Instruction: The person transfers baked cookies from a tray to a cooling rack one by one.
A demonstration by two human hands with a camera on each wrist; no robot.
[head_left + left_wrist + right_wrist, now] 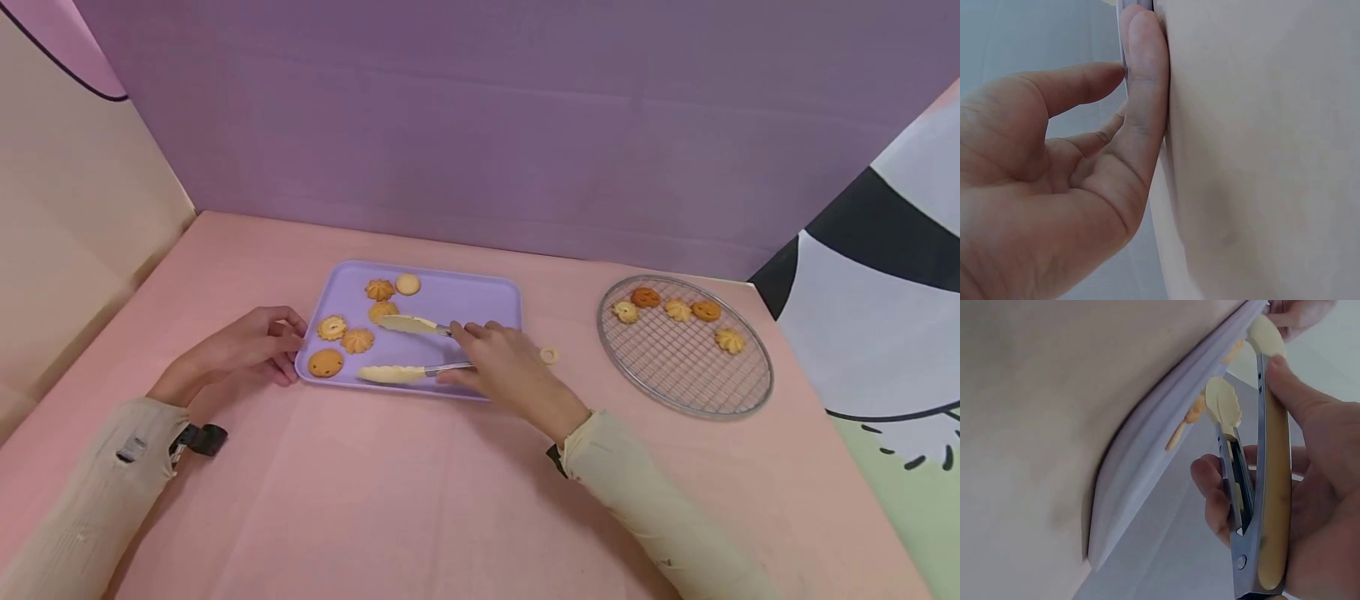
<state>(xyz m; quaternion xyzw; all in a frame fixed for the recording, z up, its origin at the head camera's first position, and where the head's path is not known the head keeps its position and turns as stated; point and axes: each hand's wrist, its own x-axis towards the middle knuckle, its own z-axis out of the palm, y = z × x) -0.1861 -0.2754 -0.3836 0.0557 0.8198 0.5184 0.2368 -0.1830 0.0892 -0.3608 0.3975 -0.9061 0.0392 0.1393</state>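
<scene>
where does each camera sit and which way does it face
Head: worn on the head, facing forward and down at the tray, tongs and wire rack; left hand, right hand and forearms show.
Left wrist: worn there, looking along the left hand to the tray's edge; only that hand shows.
Right wrist: worn there, looking past the right hand and tongs along the tray; part of the left hand shows too.
Shared: head and right wrist both show tongs, tray, cookies and both hands.

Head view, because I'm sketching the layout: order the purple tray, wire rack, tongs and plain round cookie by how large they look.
1. Purple tray
2. Wire rack
3. Tongs, partly hidden by the right hand
4. Plain round cookie
</scene>
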